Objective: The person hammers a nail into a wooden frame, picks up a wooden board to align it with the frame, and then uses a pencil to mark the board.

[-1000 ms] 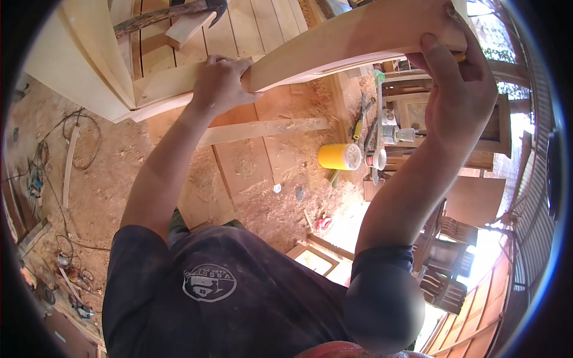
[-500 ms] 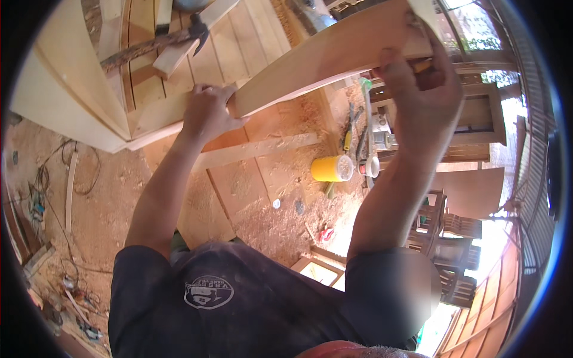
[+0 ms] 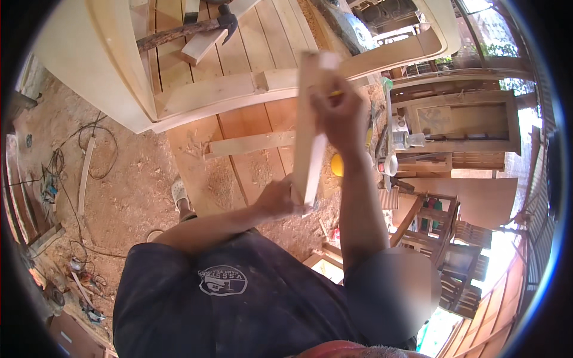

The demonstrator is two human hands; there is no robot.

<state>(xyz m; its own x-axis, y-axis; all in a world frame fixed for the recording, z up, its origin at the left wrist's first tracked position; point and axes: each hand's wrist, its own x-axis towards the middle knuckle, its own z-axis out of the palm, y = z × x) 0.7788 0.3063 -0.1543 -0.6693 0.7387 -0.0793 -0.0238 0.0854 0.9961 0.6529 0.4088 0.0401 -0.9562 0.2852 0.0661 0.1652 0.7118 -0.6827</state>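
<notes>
A pale wooden board (image 3: pixel 307 137) is held off the frame, one end near my chest and the other pointing away. My left hand (image 3: pixel 279 200) is closed around its near end. Toward the far end, my right hand (image 3: pixel 341 116) grips its right side, slightly blurred. A small yellow thing, too small to name, shows at the right fingers. Beyond the board lies a large wooden frame (image 3: pixel 209 90) with a slatted panel (image 3: pixel 271 36). A hammer (image 3: pixel 191 33) with a worn handle rests there across a short wood block (image 3: pixel 206 46).
A loose wood strip (image 3: pixel 250 144) lies on planks below the frame. A yellow container (image 3: pixel 338 165) is partly hidden behind my right arm. Cables (image 3: pixel 57 161) and wood scraps lie on the dusty floor at left. Wooden furniture parts (image 3: pixel 459 262) stand at right.
The board has come away from the frame's front edge and swung round toward my chest. My left hand moved nearer and to the right; my right hand moved left and nearer.
</notes>
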